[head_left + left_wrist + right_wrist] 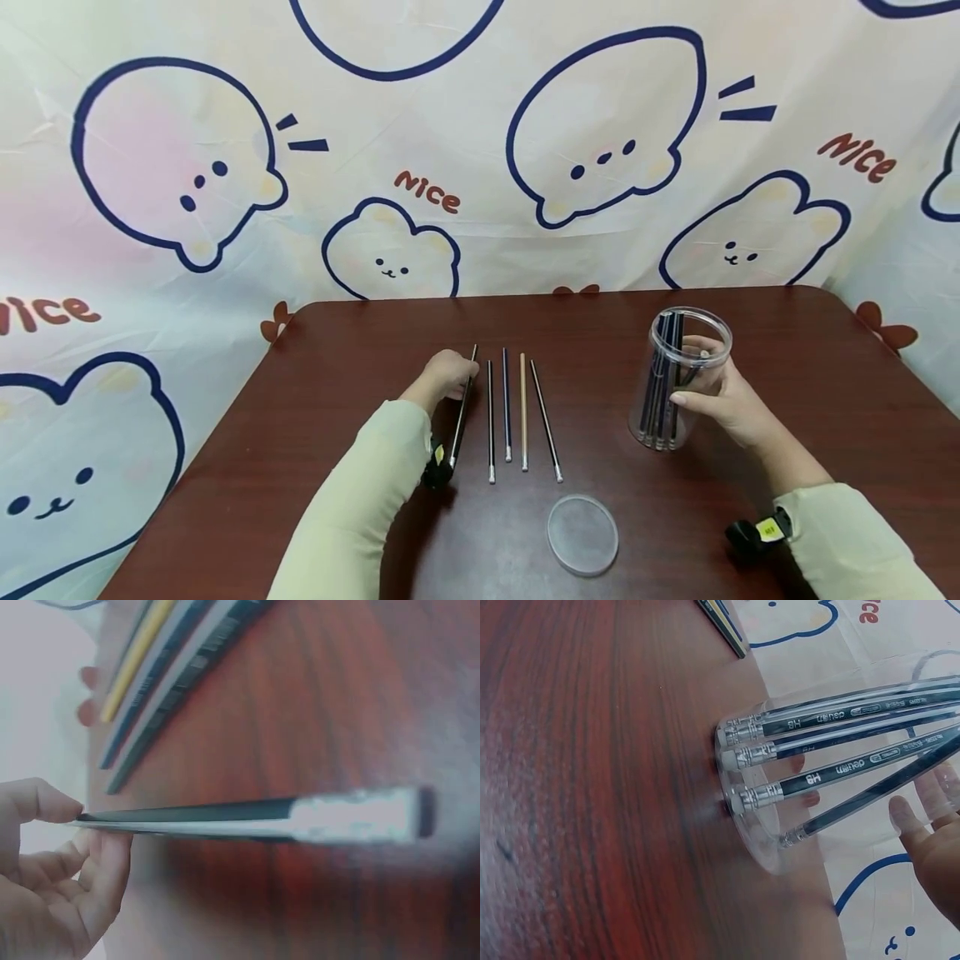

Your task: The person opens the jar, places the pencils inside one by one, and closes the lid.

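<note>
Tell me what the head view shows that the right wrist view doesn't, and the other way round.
Only the head view shows the left hand, pinching a pencil, and the round clear lid on the table.

Only the right wrist view shows readable "HB" lettering on pencils in the jar.

Both show the jar with pencils inside, the right hand holding it, the table and the printed backdrop.
</note>
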{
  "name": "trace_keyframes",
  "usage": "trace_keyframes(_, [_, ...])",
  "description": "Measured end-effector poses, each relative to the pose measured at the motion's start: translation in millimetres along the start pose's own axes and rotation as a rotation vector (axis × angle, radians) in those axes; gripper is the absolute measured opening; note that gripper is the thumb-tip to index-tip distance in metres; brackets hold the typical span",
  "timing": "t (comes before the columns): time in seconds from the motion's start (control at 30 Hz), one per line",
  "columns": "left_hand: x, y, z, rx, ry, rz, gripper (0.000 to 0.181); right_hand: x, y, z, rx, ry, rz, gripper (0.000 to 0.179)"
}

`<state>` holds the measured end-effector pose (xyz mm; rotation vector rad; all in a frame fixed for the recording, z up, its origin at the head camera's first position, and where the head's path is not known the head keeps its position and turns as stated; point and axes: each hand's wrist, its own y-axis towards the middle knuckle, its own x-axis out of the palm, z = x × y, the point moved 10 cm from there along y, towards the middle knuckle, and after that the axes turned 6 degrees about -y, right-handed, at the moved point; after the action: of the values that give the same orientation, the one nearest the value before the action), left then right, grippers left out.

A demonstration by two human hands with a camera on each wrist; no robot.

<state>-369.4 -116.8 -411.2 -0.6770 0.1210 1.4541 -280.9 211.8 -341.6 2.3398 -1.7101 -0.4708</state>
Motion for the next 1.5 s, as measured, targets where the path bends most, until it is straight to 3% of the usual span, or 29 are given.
trace_keyframes(0.2, [-9.7,-7.7,20.0,0.058,-0.142,-0.017,0.011,2.2,0.8,-0.6,-0.006,-0.028,-0.02,0.062])
trace_keyframes(0.43, [-12.4,-15.9,51.6,0.121,-0.252,-0.047,0.01,0.6,1.7,0.4,0.019,-0.046,0.016,0.062])
trace_keyframes(0.97, [9.0,-49.0,136.2,0.305,-0.452,-0.128,0.012,-5.1,-0.4,-3.6,0.018,-0.079,0.061,0.057])
trace_keyframes(1.5, [31.1,-81.4,216.7,0.44,-0.743,-0.243,0.007,-5.4,-0.2,-2.9,-0.001,-0.062,0.079,0.058])
